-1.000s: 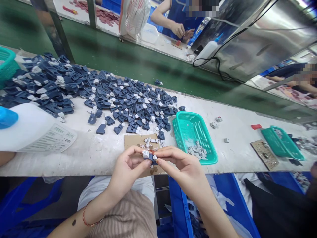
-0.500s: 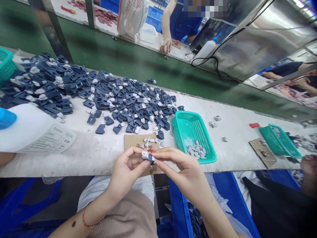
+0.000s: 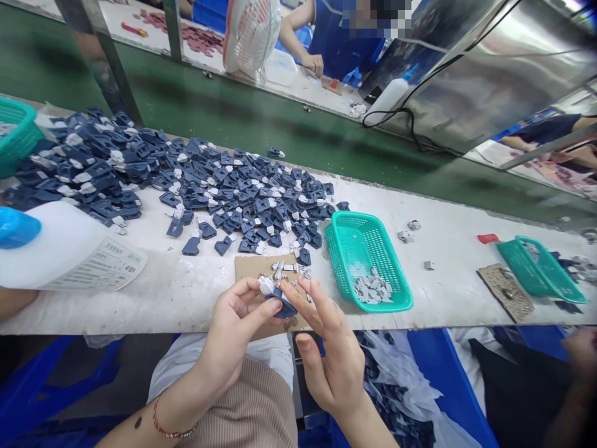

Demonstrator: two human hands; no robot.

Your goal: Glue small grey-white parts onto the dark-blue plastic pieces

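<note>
Between the thumb and fingers of my left hand [image 3: 236, 330] is a dark blue plastic part [image 3: 283, 305] with a whitish piece [image 3: 267, 285] at its upper left end. My right hand [image 3: 333, 348] is just to the right of it, fingers spread and thumb apart; its index fingertip is close to the part, and I cannot tell if it touches. Beneath both hands lies a cardboard piece [image 3: 247, 266] with small light bits on it. Right of the cardboard stands a green basket [image 3: 342, 280] holding small grey-white pieces [image 3: 373, 288].
A large heap of blue parts [image 3: 224, 186] covers the table's left and middle. A white bottle [image 3: 60, 249] with a blue cap leans in at left. Another green basket [image 3: 536, 270] and a glue-stained cardboard [image 3: 506, 295] lie at right. Across the green belt [image 3: 209, 115], a person's hand [image 3: 313, 64] rests.
My right hand has let go of the blue part and opened, its fingers spreading and rising. My left hand keeps the part, now tilted. The co-worker's hand across the belt has drawn back.
</note>
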